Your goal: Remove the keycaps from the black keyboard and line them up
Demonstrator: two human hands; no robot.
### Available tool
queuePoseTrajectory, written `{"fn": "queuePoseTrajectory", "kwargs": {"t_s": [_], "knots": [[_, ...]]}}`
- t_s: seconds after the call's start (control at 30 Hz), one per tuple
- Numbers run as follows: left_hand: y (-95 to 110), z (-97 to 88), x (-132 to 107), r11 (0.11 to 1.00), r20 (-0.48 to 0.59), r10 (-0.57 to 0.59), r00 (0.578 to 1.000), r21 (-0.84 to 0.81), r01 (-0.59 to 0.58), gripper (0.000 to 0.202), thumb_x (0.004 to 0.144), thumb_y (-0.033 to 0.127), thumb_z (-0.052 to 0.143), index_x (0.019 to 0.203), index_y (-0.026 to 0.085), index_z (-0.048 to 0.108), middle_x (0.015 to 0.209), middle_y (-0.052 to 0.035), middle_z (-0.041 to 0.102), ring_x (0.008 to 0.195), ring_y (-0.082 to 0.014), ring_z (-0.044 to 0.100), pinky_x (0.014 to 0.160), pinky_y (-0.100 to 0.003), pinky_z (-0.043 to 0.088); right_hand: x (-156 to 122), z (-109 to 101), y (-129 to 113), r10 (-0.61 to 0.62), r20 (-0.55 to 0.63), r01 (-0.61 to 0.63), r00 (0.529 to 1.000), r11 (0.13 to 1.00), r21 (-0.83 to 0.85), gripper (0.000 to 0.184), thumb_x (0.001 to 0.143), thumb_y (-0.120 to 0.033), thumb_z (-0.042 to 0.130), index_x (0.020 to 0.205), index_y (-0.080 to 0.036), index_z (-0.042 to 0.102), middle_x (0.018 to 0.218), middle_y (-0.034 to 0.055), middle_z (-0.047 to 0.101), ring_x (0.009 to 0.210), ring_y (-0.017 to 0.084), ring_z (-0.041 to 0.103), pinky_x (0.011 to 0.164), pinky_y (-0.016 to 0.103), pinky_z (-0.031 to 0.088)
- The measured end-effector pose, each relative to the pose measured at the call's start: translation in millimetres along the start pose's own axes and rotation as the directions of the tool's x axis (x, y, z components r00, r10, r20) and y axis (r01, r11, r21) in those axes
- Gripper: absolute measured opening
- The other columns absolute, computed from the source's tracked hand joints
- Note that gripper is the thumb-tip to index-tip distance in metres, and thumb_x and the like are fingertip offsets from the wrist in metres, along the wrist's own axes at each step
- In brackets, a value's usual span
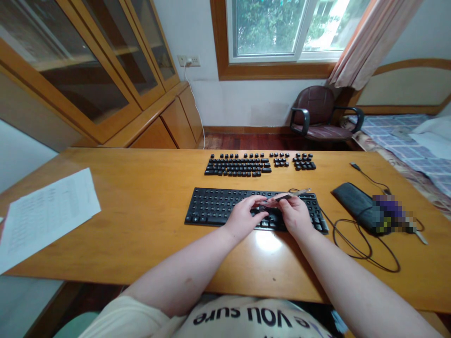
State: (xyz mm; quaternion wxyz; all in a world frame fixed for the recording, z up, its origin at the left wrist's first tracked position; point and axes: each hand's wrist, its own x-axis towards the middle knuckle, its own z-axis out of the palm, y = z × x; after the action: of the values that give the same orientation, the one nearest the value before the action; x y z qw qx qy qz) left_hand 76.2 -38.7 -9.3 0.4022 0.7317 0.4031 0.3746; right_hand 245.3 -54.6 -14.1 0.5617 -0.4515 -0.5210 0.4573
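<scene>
right hand (296,217) grip closed on a thin tool (291,195), pinched in the fingers with its tip pointing to the right of frame; left hand (243,218) lies on the keyboard (211,206) at frame centre, fingertips at the tool's near end, can't tell whether it grips anything. keyboard sits mid-tabletop (141,220), mostly bare of caps bar a few by the hands in its bottom row. judging by that, cap removal looks nearly done: loose keycaps (239,165) lie in rows just above, cable (355,244) and black pouch (352,202) at right.
</scene>
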Motion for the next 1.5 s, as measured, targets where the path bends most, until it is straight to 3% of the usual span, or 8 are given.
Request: {"fn": "queuePoseTrajectory", "kwargs": {"t_s": [0.23,0.6,0.8,0.97,1.07,1.2,1.33,1.5], "knots": [[2,-5.8,-1,0.998,-0.083,0.025,0.996,0.062,-0.019,0.029,0.074,0.021,0.067,0.102,0.022,0.063,0.099,-0.0031,0.067,0.095,-0.0178,0.061,0.090,-0.035,0.049,4,-9,3,-0.069,-0.267,0.063,0.961,0.998,-0.031,0.026,0.083,-0.046,0.053,0.083,-0.021,0.057,0.073,0.0045,0.069,0.074,0.022,0.068,0.073,0.039,0.055],[-1,-5.2,-1,1.000,-0.098,0.027,0.995,-0.006,-0.028,0.027,0.075,0.019,0.065,0.102,0.021,0.063,0.102,-0.0050,0.064,0.094,-0.0162,0.061,0.085,-0.031,0.051,7,-12,-7,0.082,-0.141,-0.052,0.987,0.978,0.201,0.024,0.082,-0.042,0.056,0.075,-0.018,0.057,0.073,0.0045,0.069,0.056,0.016,0.064,0.057,0.031,0.054],[1,-11.3,2,0.965,-0.062,0.134,0.989,0.237,-0.116,0.024,0.075,0.023,0.067,0.099,0.023,0.065,0.097,-0.0025,0.068,0.095,-0.0184,0.060,0.089,-0.037,0.048,10,-8,-5,0.209,0.021,-0.208,0.978,0.949,0.238,0.031,0.074,-0.048,0.064,0.069,-0.017,0.059,0.075,0.0062,0.071,0.063,0.018,0.066,0.059,0.032,0.056],[5,-15.1,7,0.890,0.084,0.158,0.984,0.420,-0.179,0.024,0.080,0.022,0.061,0.103,0.023,0.065,0.101,-0.0023,0.068,0.095,-0.0178,0.060,0.090,-0.034,0.047,10,-7,-4,0.167,-0.013,-0.159,0.986,0.956,0.245,0.032,0.074,-0.048,0.064,0.071,-0.016,0.063,0.071,0.0054,0.070,0.059,0.016,0.066,0.060,0.031,0.056],[15,-23.0,25,0.819,0.143,0.152,0.978,0.536,-0.206,0.023,0.081,0.024,0.058,0.104,0.025,0.065,0.101,-0.0018,0.067,0.095,-0.0175,0.060,0.088,-0.031,0.047,12,-13,-4,0.070,-0.242,-0.001,0.968,0.961,0.276,0.029,0.076,-0.046,0.062,0.072,-0.017,0.061,0.067,0.0028,0.068,0.056,0.015,0.065,0.058,0.028,0.055],[28,-29.5,75,0.685,0.160,0.145,0.977,0.696,-0.215,0.025,0.077,0.025,0.063,0.102,0.024,0.064,0.099,-0.0016,0.067,0.095,-0.0201,0.059,0.087,-0.034,0.044,16,-21,-1,-0.012,-0.488,0.165,0.873,0.948,0.271,0.030,0.080,-0.045,0.059,0.071,-0.016,0.056,0.061,-0.0004,0.064,0.051,0.013,0.064,0.052,0.024,0.051],[28,-13.4,123,0.556,0.204,0.111,0.973,0.798,-0.231,0.023,0.073,0.035,0.068,0.093,0.024,0.067,0.090,-0.0034,0.068,0.091,-0.0240,0.058,0.085,-0.039,0.041,16,-21,2,-0.021,-0.502,0.154,0.865,0.962,0.226,0.030,0.082,-0.044,0.056,0.072,-0.016,0.055,0.061,-0.0009,0.063,0.049,0.011,0.062,0.051,0.022,0.050],[9,14.6,144,0.480,0.263,0.081,0.961,0.835,-0.269,0.018,0.070,0.033,0.068,0.084,0.022,0.071,0.092,-0.0059,0.066,0.097,-0.0249,0.053,0.091,-0.040,0.037,16,-19,2,-0.036,-0.501,0.162,0.865,0.964,0.211,0.029,0.082,-0.043,0.055,0.073,-0.016,0.055,0.062,-0.0008,0.062,0.048,0.011,0.061,0.050,0.023,0.049]]}}
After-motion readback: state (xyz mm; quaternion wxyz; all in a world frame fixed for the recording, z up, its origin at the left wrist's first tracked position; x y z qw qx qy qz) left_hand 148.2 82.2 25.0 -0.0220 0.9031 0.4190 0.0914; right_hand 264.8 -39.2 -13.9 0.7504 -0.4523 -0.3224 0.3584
